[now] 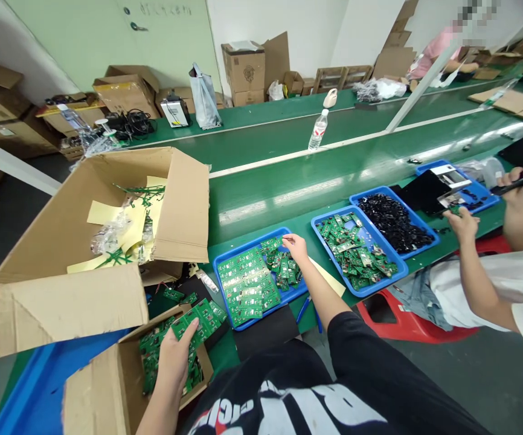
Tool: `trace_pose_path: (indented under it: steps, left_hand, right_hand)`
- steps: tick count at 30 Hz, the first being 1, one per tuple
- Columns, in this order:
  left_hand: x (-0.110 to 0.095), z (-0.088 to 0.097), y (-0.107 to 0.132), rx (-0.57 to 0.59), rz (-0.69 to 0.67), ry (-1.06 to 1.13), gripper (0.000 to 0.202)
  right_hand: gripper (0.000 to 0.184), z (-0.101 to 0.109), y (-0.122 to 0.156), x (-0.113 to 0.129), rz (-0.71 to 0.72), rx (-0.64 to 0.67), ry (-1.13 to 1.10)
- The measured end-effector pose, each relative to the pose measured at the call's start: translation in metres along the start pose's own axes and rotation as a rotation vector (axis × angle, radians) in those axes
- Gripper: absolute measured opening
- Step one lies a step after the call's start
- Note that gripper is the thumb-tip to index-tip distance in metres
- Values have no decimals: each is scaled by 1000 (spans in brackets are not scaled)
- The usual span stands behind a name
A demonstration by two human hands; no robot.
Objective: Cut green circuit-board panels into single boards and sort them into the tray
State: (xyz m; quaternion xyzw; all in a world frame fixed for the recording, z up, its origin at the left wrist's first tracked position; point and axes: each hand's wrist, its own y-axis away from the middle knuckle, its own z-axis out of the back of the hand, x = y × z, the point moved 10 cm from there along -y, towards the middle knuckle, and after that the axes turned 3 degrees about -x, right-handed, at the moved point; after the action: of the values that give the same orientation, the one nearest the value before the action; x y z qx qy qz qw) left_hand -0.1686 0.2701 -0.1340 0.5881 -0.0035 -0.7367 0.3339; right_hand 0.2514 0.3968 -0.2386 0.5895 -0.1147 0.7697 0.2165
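Observation:
My left hand (175, 350) is closed on a green circuit board panel (205, 320), thumb on top, above an open cardboard box (125, 374) with more green boards inside. My right hand (295, 246) reaches over a blue tray (238, 327), its thumb and fingers pinched together at the far right corner. What the pinch holds is too small to make out; small green circuit boards (286, 270) lie loosely piled just below it. Larger board panels (247, 284) lie flat in the left part of that tray.
A large open carton (182, 205) with yellow sheets and green scraps stands at left. Blue-handled pliers (304, 309) lie by the tray. To the right are a tray of boards (356, 248) and one of black parts (392, 220). A co-worker's hands (463, 225) work at far right.

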Motion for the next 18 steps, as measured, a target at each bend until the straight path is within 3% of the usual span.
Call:
trace_pose_path:
  steps: [6,9,12,15,17,18]
  left_hand:
    - [2,-20,4,151,64,50,43]
    - [-1,-26,6,173,65,51,43]
    - [-4,-37,11,190,82,75,40]
    - [-10,-65,20,293,84,88,43]
    - [-13,-91,28,383,72,88,46]
    - [-14,-105,32,425,62,87,46]
  right_hand:
    - [25,3,5,-9,-59,-29,-100]
    - [26,8,6,-7,-75,-30,-74]
    - [28,21,13,6,-64,-64,-19]
    - [27,27,37,31,-29,-94,21]
    - [29,10,65,50,-17,5,12]
    - [35,-13,84,56,-50,182,-24]
